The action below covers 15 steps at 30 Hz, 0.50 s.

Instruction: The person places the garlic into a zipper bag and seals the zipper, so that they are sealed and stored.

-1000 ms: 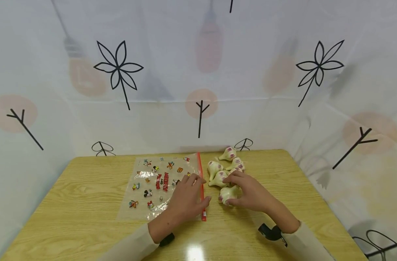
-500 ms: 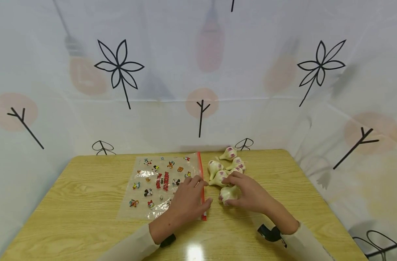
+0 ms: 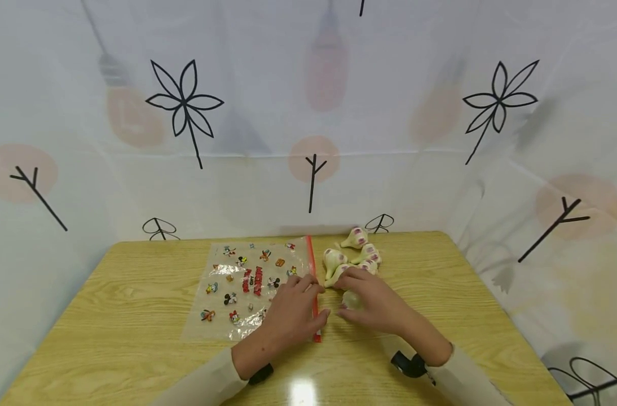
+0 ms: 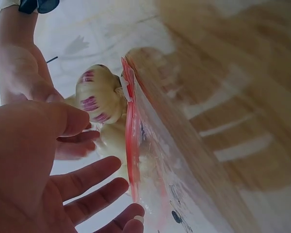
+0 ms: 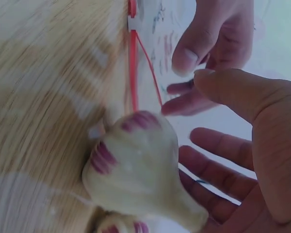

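A clear zip bag (image 3: 222, 316) printed with cartoon characters lies flat on the table, its red zip edge (image 3: 311, 254) facing right. Over that edge is my left hand (image 3: 290, 310), fingers loosely bent and holding nothing; whether it touches the bag I cannot tell. My right hand (image 3: 377, 301) hovers above the nearest garlic bulb (image 3: 350, 300), partly hiding it. In the right wrist view, this purple-streaked garlic bulb (image 5: 140, 165) sits beside my spread fingers, with no grip around it. Several more garlic bulbs (image 3: 334, 259) are clustered just behind the right hand.
The wooden table (image 3: 126, 299) extends to both sides of the bag and garlic. A white patterned cloth (image 3: 247, 192) hangs behind the table and at its sides. Black wrist cameras (image 3: 409, 364) are strapped under both wrists.
My right hand has shifted slightly left and covers more of the nearest garlic bulb. The left hand, the bag and the other bulbs have hardly moved.
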Motion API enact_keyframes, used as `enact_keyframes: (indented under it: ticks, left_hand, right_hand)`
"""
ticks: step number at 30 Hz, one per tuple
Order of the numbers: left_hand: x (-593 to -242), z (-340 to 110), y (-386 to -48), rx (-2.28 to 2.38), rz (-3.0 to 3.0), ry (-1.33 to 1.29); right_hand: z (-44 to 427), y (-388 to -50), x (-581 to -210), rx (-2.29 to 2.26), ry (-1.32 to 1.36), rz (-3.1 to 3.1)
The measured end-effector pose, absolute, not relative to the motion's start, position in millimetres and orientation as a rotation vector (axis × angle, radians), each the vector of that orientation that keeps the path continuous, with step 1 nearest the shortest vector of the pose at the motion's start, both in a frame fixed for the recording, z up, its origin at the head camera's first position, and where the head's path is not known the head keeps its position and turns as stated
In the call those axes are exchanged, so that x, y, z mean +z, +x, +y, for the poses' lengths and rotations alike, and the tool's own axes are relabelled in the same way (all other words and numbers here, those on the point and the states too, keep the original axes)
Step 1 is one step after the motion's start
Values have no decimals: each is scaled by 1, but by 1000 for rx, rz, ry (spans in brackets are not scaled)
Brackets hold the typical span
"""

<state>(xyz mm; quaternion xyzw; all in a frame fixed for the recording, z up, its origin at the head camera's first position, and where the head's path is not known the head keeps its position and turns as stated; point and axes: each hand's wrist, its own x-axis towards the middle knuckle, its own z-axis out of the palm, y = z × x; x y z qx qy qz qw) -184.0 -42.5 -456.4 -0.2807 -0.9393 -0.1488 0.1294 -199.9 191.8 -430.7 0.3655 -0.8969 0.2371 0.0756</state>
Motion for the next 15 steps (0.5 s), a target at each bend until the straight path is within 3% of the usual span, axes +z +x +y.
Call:
enact_keyframes:
  ticks: [15]
  left_hand:
    - [-458,-42,-181,-374,-2720,-893]
  right_hand:
    - [171,-211,-419,579,1212,-2714]
